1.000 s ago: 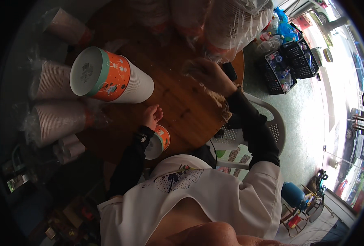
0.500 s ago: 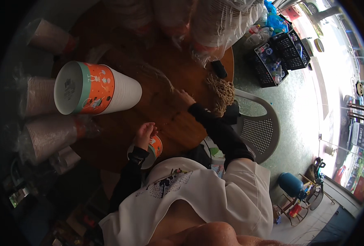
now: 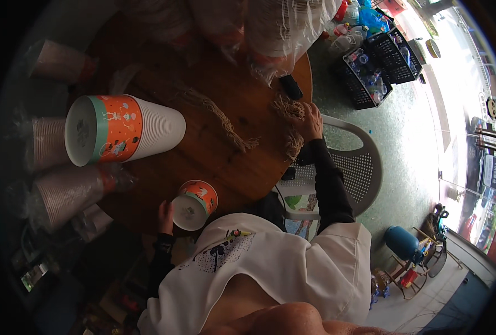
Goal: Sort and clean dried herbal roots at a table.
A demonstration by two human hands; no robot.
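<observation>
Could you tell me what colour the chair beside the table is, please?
The chair is white plastic, seen in the head view.

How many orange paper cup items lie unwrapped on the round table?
2. A long stack of cups lies on its side at the left; a short one is by the left hand. Others may be hidden.

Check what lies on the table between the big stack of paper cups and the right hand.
In the head view, a loose twine cord lies on bare wood between the cup stack and the right hand.

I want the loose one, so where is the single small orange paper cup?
The small orange paper cup lies at the round wooden table's near edge, held by the left hand.
</observation>
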